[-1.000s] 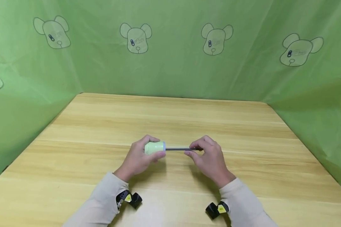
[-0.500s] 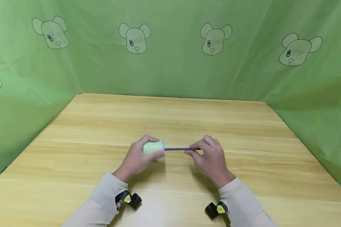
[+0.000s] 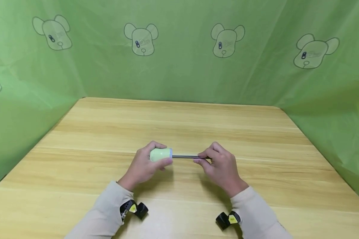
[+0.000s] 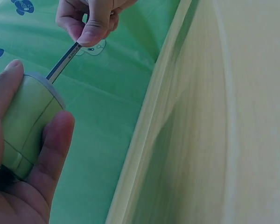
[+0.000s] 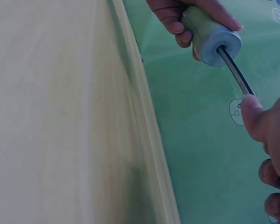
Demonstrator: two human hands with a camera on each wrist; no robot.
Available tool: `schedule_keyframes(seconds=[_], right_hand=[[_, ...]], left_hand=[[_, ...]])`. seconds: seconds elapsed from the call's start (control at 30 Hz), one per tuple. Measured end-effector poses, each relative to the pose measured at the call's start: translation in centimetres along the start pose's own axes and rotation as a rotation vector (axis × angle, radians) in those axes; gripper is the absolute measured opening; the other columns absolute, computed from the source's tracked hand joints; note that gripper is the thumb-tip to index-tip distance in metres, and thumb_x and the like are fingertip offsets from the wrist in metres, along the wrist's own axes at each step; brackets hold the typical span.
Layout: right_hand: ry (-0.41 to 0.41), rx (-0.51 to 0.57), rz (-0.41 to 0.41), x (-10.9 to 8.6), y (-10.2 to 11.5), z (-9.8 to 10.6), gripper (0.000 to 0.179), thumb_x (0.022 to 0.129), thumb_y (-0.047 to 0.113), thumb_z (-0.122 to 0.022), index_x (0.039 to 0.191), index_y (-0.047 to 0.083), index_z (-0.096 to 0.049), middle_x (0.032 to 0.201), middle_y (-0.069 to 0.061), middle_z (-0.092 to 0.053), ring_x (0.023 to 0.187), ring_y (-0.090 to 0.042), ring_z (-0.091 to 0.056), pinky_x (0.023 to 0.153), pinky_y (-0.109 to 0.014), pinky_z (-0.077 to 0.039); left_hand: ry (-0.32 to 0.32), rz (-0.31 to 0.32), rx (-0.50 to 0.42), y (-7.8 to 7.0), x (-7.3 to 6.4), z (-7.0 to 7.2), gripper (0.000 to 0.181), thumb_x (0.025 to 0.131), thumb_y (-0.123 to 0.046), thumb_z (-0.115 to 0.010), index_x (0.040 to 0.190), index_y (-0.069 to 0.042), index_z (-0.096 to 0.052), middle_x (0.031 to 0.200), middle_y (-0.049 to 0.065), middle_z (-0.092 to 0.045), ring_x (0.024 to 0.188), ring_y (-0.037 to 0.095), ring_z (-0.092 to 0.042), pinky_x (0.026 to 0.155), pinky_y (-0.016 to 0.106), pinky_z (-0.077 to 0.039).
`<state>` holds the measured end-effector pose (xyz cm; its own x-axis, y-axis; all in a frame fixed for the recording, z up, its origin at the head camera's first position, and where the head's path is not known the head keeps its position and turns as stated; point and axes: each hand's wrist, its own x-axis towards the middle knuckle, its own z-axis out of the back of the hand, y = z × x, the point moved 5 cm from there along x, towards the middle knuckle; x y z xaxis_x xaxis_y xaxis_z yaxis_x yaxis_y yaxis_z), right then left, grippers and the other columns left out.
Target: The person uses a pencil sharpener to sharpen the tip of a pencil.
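A pale green, rounded pencil sharpener (image 3: 161, 154) with a blue-grey end is held above the table by my left hand (image 3: 141, 167). My thumb and fingers wrap its sides, as the left wrist view also shows. A dark pencil with a silver stripe (image 3: 183, 156) points into the hole at the sharpener's end (image 5: 219, 46). Small lettering runs along the pencil (image 4: 64, 62). My right hand (image 3: 222, 167) pinches the pencil between thumb and fingers, some way from the sharpener. The pencil's tip is hidden inside the hole.
Under both hands lies a wide wood-grain table (image 3: 179, 126). Green sheeting (image 3: 185, 76) with printed bear heads surrounds it at the back and sides. A black wrist camera (image 3: 142, 210) sits at my left cuff, and another black wrist camera (image 3: 222, 221) at my right.
Both hands keep their grips and stay almost in place. The whole view drifts slightly, and the pencil's outer end appears a little farther left.
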<state>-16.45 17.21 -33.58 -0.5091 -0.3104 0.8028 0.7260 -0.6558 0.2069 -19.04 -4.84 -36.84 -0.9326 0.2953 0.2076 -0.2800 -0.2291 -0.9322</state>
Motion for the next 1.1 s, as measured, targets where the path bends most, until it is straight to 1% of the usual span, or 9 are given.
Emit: schedule_keyframes(seconds=[0.1,0.23,0.5,0.7,0.87,0.93,0.97,1.03,1.1], right_hand=[[0.033,0.0,-0.012,0.1,-0.1,0.0,0.024,0.059,0.009,-0.091,0.073,0.009,-0.072,0.066,0.004,-0.05,0.052,0.001,-0.033,0.041,-0.015,-0.029],[0.091,0.0,-0.069,0.1,-0.3,-0.1,0.021,0.062,0.012,-0.091,0.071,0.013,-0.071,0.062,0.007,-0.046,0.053,0.001,-0.032,0.041,-0.018,-0.029],[0.238,0.014,-0.205,0.1,-0.6,-0.5,0.019,0.073,0.013,-0.085,0.069,0.019,-0.068,0.064,0.014,-0.045,0.057,-0.003,-0.039,0.046,-0.022,-0.036],[0.33,0.013,-0.256,0.1,-0.6,-0.6,0.019,0.079,0.014,-0.081,0.07,0.017,-0.065,0.066,0.012,-0.046,0.058,-0.005,-0.042,0.047,-0.023,-0.037],[0.439,0.093,-0.386,0.2,-0.9,-0.5,0.025,0.085,0.014,-0.076,0.064,0.016,-0.061,0.063,0.008,-0.047,0.056,-0.008,-0.041,0.048,-0.024,-0.036],[0.438,0.092,-0.417,0.2,-1.1,-0.4,0.023,0.085,0.015,-0.076,0.065,0.014,-0.065,0.062,0.008,-0.048,0.055,-0.008,-0.042,0.048,-0.024,-0.037],[0.42,0.074,-0.41,0.1,-1.1,-0.3,0.019,0.084,0.016,-0.077,0.067,0.013,-0.068,0.063,0.007,-0.05,0.056,-0.009,-0.044,0.049,-0.024,-0.039],[0.348,0.011,-0.359,0.1,-1.1,-0.3,0.013,0.081,0.019,-0.08,0.074,0.011,-0.074,0.066,0.005,-0.056,0.057,-0.011,-0.048,0.051,-0.026,-0.042],[0.259,-0.037,-0.31,0.0,-1.2,-0.3,0.015,0.076,0.02,-0.084,0.082,0.009,-0.075,0.071,0.002,-0.059,0.061,-0.013,-0.052,0.054,-0.028,-0.045]], left_hand=[[0.002,-0.001,-0.001,-0.2,0.0,0.1,0.041,0.084,-0.016,-0.077,0.118,-0.002,-0.059,0.096,0.017,-0.061,0.065,0.02,-0.066,0.059,0.045,-0.057],[0.008,-0.008,0.003,-0.4,0.0,0.1,0.042,0.083,-0.016,-0.078,0.118,-0.002,-0.059,0.094,0.017,-0.061,0.066,0.02,-0.066,0.059,0.044,-0.058],[0.016,-0.028,0.0,-0.5,0.0,-0.1,0.04,0.083,-0.014,-0.078,0.116,-0.001,-0.059,0.09,0.014,-0.063,0.066,0.019,-0.065,0.059,0.045,-0.058],[0.008,-0.025,0.004,-0.3,0.0,-0.2,0.041,0.082,-0.016,-0.079,0.116,-0.001,-0.06,0.09,0.013,-0.062,0.068,0.02,-0.064,0.059,0.042,-0.058],[-0.001,-0.059,0.073,-0.5,-0.1,-0.5,0.042,0.079,-0.016,-0.081,0.114,-0.004,-0.061,0.092,0.01,-0.061,0.073,0.02,-0.058,0.057,0.033,-0.055],[-0.009,-0.074,0.107,-0.7,-0.1,-0.6,0.042,0.078,-0.016,-0.082,0.114,-0.005,-0.062,0.093,0.009,-0.061,0.074,0.02,-0.056,0.056,0.031,-0.053],[-0.016,-0.079,0.114,-0.7,-0.1,-0.6,0.042,0.078,-0.016,-0.082,0.113,-0.006,-0.062,0.093,0.009,-0.062,0.074,0.02,-0.056,0.056,0.031,-0.053],[-0.034,-0.067,0.11,-0.6,-0.2,-0.5,0.042,0.078,-0.016,-0.083,0.113,-0.006,-0.062,0.093,0.009,-0.062,0.074,0.02,-0.057,0.056,0.031,-0.054],[-0.048,-0.048,0.082,-0.5,-0.2,-0.4,0.042,0.078,-0.017,-0.082,0.113,-0.006,-0.062,0.093,0.01,-0.062,0.073,0.021,-0.059,0.056,0.032,-0.055]])
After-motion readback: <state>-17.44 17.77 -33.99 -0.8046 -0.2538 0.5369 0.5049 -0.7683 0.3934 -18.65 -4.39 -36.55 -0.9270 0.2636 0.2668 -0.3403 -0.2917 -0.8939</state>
